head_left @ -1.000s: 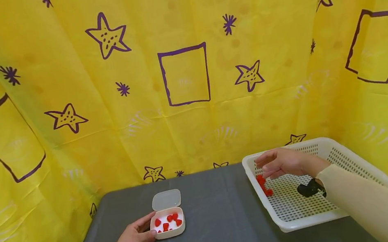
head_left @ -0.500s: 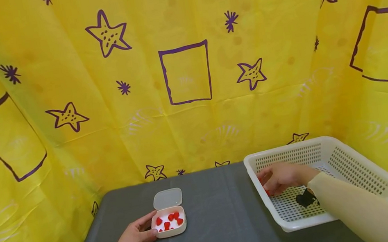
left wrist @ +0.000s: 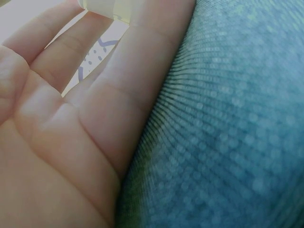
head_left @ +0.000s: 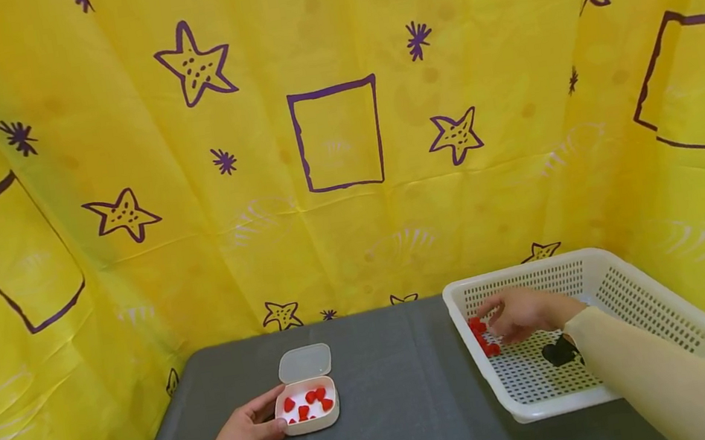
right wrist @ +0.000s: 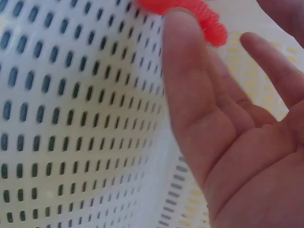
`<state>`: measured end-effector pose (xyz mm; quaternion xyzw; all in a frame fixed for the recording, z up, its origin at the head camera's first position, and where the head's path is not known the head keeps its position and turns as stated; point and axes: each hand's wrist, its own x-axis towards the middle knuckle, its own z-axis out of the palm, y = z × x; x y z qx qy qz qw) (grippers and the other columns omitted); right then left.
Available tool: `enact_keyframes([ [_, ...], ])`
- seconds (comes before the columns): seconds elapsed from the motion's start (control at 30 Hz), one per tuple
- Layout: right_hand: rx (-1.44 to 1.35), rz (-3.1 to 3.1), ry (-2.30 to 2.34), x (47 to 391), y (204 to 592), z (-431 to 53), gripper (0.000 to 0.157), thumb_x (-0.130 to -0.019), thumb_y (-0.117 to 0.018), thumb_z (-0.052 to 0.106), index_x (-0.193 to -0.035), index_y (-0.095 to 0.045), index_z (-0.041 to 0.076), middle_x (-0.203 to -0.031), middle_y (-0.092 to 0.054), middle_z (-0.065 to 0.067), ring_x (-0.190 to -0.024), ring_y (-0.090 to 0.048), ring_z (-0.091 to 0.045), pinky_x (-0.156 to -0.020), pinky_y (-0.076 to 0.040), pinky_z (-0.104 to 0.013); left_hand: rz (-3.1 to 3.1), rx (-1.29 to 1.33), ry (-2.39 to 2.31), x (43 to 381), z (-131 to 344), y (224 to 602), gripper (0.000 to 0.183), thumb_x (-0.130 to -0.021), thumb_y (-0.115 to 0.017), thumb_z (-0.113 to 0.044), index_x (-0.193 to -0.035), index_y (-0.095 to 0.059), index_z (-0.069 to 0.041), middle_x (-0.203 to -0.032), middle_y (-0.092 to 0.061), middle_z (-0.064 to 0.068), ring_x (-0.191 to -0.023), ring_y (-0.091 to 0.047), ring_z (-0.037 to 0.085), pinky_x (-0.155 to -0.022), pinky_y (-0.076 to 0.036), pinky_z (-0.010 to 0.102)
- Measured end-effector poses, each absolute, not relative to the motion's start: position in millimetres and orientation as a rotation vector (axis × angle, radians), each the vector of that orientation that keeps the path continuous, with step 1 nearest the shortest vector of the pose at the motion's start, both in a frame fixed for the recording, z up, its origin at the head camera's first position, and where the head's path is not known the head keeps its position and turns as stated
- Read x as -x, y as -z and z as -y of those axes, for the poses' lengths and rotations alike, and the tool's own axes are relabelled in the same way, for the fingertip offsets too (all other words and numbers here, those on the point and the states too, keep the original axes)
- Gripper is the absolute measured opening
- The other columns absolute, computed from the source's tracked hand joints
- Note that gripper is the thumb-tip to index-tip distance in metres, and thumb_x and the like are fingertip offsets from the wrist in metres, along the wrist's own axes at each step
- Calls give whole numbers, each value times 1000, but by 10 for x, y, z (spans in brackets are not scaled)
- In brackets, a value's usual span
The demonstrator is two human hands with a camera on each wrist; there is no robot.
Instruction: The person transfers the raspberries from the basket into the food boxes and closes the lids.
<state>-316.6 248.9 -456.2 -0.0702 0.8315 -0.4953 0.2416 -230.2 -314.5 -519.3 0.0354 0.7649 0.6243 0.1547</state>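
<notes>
A small pale lunch box (head_left: 314, 427) stands on the table with its translucent lid (head_left: 305, 362) swung back. Inside lie several red raspberry-like pieces (head_left: 303, 412) on a white bottom. My left hand (head_left: 241, 435) holds the box's left side between thumb and fingers; the left wrist view shows mostly palm and fingers beside dark cloth. My right hand (head_left: 526, 312) is inside a white plastic basket (head_left: 517, 407), its fingers loosely bent and spread. More red raspberry-like pieces (right wrist: 209, 21) lie along the basket's left wall, right at my fingertips. Nothing shows between thumb and fingers.
A dark grey cloth covers the table (head_left: 397, 394). Behind and at both sides hangs a yellow curtain (head_left: 357, 249) with purple star drawings. The basket's raised perforated walls surround my right hand.
My right hand has gone down into the basket onto the red pieces, then drawn back slightly, so the pieces show again. My left hand and the lunch box have stayed in place.
</notes>
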Motion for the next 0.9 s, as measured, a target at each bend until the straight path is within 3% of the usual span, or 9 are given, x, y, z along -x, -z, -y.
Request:
enact_keyframes([
  [0.3,110,-2289,1244,3075,4629,-2375,40,-81,-77,1,-119,-63,3,-91,-60,-15,-72,-62,-29,-68,-58,-44,-2180,-110,-1800,2295,3148,5208,71,-90,-75,-11,-150,-40,1,-148,-39,31,-113,-57,27,-88,-54,41],
  [0.9,124,-2373,1172,3085,4760,-2268,25,-81,-71,-9,-101,-60,1,-84,-62,-15,-71,-61,-27,-63,-57,-40,-2191,-138,-1785,2306,3138,5188,71,-91,-74,-12,-151,-38,2,-145,-43,30,-111,-58,28,-88,-54,41],
])
